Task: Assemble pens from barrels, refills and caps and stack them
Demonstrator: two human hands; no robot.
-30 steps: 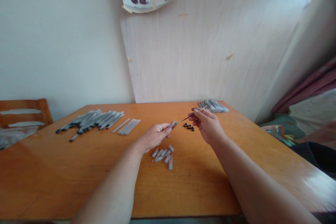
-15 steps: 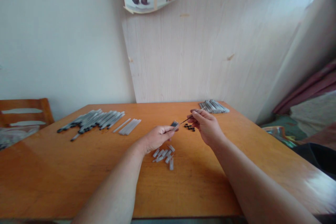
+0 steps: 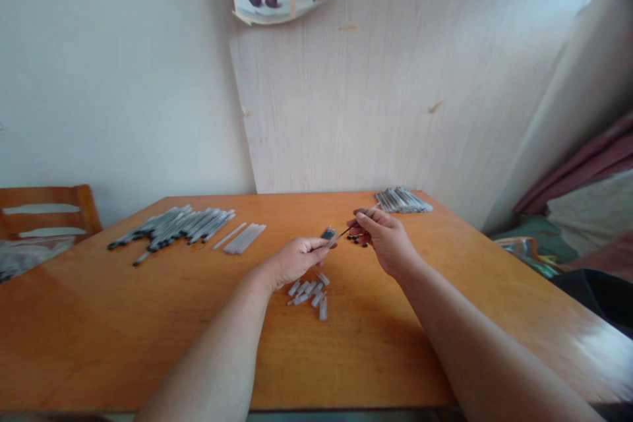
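My left hand (image 3: 299, 257) is closed, thumb against fingers, pinching a small translucent piece like a pen cap (image 3: 333, 242). A small dark piece (image 3: 327, 233) shows just beyond its fingertips; whether it is held too, I cannot tell. My right hand (image 3: 380, 231) pinches a thin dark pen refill (image 3: 347, 230), slanting down to the left. The refill's tip meets the end of the translucent piece, or is very close to it. Black plugs (image 3: 363, 242) lie on the table, partly behind my right hand. Several loose translucent caps (image 3: 309, 291) lie below my left hand.
On the wooden table (image 3: 198, 330), a heap of clear pens with black ends (image 3: 171, 227) lies left. Clear tubes (image 3: 244, 239) lie beside it. A bundle of refills (image 3: 403, 200) rests at the back right. A chair (image 3: 49, 211) stands left, a black container (image 3: 598, 297) right.
My right hand has moved slightly left, bringing the refill's tip to the translucent piece. My left hand has hardly moved.
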